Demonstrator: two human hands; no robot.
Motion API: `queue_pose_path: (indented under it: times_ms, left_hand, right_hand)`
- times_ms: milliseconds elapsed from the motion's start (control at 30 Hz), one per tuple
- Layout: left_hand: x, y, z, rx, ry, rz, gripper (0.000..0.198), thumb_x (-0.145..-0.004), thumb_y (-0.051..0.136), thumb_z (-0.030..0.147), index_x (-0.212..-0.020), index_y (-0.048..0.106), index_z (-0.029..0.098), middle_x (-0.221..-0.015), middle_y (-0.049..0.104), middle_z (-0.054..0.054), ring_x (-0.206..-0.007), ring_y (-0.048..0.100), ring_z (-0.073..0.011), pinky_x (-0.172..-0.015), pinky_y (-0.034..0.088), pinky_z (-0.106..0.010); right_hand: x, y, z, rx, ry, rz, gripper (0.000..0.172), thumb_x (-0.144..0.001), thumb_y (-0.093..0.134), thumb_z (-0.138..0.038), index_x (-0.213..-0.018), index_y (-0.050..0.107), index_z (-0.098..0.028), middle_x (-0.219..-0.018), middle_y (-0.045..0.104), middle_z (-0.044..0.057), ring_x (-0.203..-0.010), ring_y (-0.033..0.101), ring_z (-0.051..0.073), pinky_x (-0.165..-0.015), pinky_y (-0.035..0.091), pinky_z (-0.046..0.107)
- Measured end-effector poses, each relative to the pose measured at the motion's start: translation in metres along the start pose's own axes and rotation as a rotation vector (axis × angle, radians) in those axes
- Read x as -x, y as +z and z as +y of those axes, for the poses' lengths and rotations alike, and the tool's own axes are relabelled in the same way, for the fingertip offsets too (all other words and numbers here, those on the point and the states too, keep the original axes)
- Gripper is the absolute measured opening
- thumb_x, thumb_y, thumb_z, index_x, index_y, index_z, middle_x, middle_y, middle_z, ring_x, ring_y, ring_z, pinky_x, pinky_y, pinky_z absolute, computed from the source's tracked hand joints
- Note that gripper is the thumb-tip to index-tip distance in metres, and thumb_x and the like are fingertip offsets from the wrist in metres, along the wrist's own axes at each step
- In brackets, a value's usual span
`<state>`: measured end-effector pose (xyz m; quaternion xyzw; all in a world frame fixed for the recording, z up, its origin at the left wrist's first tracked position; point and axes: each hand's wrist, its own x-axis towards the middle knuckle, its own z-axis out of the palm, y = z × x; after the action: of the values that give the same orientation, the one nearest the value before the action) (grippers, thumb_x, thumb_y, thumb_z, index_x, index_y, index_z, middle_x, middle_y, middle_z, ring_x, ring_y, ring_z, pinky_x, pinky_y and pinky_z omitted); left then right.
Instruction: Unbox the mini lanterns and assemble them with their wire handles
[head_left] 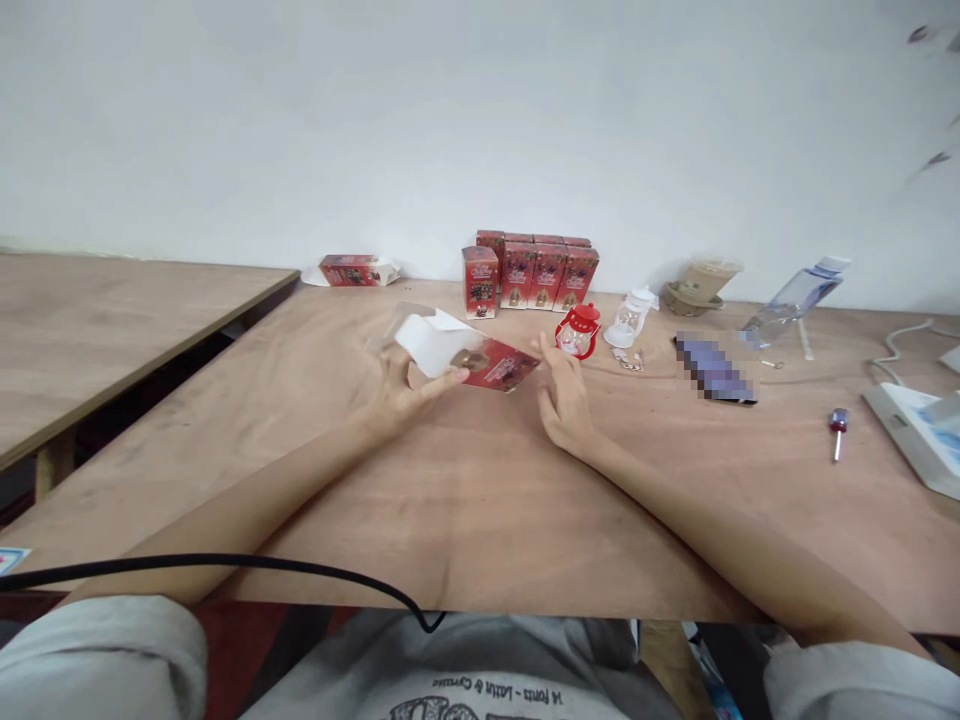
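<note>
My left hand [409, 392] is closed on a flattened red box with white flaps [469, 355], thumb on top, holding it just above the wooden table [465, 500]. My right hand [562, 395] is beside the box's right end, fingers stretched out and empty. Just beyond its fingertips stands a small red lantern [577, 330]. A white lantern [628, 318] lies to the right of it.
Several upright red boxes [529, 272] stand in a row by the wall; another lies on its side [352, 270] at the back left. A screwdriver [838, 430], a bottle [791, 298], a cup [701, 283], a white device [919, 430] are on the right. A black cable [225, 563] crosses the front edge.
</note>
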<state>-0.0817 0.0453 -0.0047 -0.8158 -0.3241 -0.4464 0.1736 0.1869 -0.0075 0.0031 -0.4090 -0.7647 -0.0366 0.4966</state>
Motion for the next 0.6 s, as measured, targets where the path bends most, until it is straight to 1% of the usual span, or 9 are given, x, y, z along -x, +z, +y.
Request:
queue_pose_path:
  times_ms: [33, 100, 167, 233, 333, 367, 433, 533, 600]
  left_hand:
    - [-0.001, -0.003, -0.001, -0.004, 0.075, -0.015, 0.027, -0.084, 0.061, 0.022, -0.107, 0.061, 0.036, -0.11, 0.056, -0.004, -0.11, 0.054, -0.0217, -0.093, 0.047, -0.04]
    - [-0.005, -0.009, -0.002, -0.015, 0.283, -0.052, 0.026, -0.086, 0.058, 0.02, -0.106, 0.062, 0.036, -0.116, 0.06, -0.002, -0.111, 0.055, -0.0201, -0.094, 0.048, -0.039]
    - [-0.01, -0.012, 0.001, 0.018, 0.454, -0.113, 0.022, -0.089, 0.054, 0.019, -0.104, 0.063, 0.032, -0.122, 0.061, -0.002, -0.116, 0.055, -0.02, -0.099, 0.046, -0.041]
    - [-0.014, -0.013, 0.006, 0.087, 0.527, -0.19, 0.019, -0.09, 0.05, 0.018, -0.099, 0.064, 0.029, -0.121, 0.063, -0.002, -0.118, 0.055, -0.0195, -0.105, 0.041, -0.046]
    - [-0.017, -0.01, 0.016, 0.142, 0.556, -0.297, 0.02, -0.089, 0.049, 0.014, -0.095, 0.063, 0.027, -0.111, 0.068, -0.001, -0.111, 0.059, -0.0179, -0.11, 0.032, -0.055]
    - [-0.018, -0.009, 0.02, 0.142, 0.572, -0.3, 0.021, -0.088, 0.05, 0.013, -0.095, 0.063, 0.028, -0.108, 0.069, 0.0, -0.108, 0.061, -0.0173, -0.111, 0.031, -0.057]
    - [-0.019, -0.009, 0.027, 0.137, 0.642, -0.239, 0.022, -0.086, 0.052, 0.011, -0.096, 0.062, 0.028, -0.102, 0.069, 0.001, -0.1, 0.064, -0.0164, -0.11, 0.029, -0.06]
    - [-0.021, -0.01, 0.035, 0.166, 0.734, -0.128, 0.024, -0.084, 0.054, 0.008, -0.097, 0.06, 0.026, -0.098, 0.069, 0.001, -0.096, 0.065, -0.0162, -0.109, 0.031, -0.061]
    - [-0.021, -0.011, 0.036, 0.198, 0.741, -0.109, 0.025, -0.084, 0.054, 0.007, -0.099, 0.06, 0.025, -0.097, 0.069, 0.0, -0.097, 0.065, -0.0166, -0.109, 0.032, -0.06]
  right_hand:
    - [0.001, -0.001, -0.001, -0.003, 0.0, 0.028, 0.058, -0.088, 0.036, -0.014, -0.144, 0.027, -0.023, -0.134, 0.048, 0.01, -0.124, 0.041, 0.025, -0.106, 0.034, 0.05]
    - [0.002, -0.003, -0.002, -0.021, -0.016, 0.071, 0.058, -0.089, 0.037, -0.019, -0.145, 0.023, -0.024, -0.143, 0.039, 0.01, -0.132, 0.035, 0.026, -0.11, 0.028, 0.052]
    - [0.003, -0.005, -0.003, -0.058, -0.064, 0.059, 0.058, -0.09, 0.039, -0.022, -0.145, 0.022, -0.025, -0.145, 0.037, 0.01, -0.134, 0.033, 0.026, -0.11, 0.029, 0.053]
    - [0.004, -0.006, -0.004, -0.097, -0.14, -0.022, 0.054, -0.09, 0.041, -0.023, -0.142, 0.027, -0.027, -0.143, 0.039, 0.01, -0.133, 0.037, 0.026, -0.108, 0.034, 0.051]
    - [0.004, -0.005, -0.005, -0.128, -0.247, -0.158, 0.041, -0.088, 0.044, -0.02, -0.129, 0.045, -0.028, -0.138, 0.044, 0.01, -0.127, 0.045, 0.024, -0.102, 0.043, 0.048]
    - [0.004, -0.005, -0.004, -0.129, -0.271, -0.179, 0.037, -0.088, 0.044, -0.019, -0.123, 0.05, -0.028, -0.136, 0.046, 0.01, -0.125, 0.047, 0.023, -0.1, 0.045, 0.047]
    - [0.005, -0.004, -0.003, -0.122, -0.306, -0.183, 0.033, -0.086, 0.046, -0.016, -0.115, 0.054, -0.027, -0.133, 0.048, 0.011, -0.122, 0.049, 0.023, -0.096, 0.048, 0.046]
    - [0.007, -0.004, -0.001, -0.098, -0.396, -0.146, 0.031, -0.081, 0.049, -0.013, -0.107, 0.056, -0.027, -0.132, 0.047, 0.011, -0.121, 0.05, 0.023, -0.091, 0.051, 0.045]
    - [0.007, -0.004, -0.002, -0.096, -0.494, -0.114, 0.031, -0.078, 0.05, -0.011, -0.103, 0.057, -0.027, -0.133, 0.046, 0.01, -0.121, 0.05, 0.023, -0.089, 0.053, 0.043]
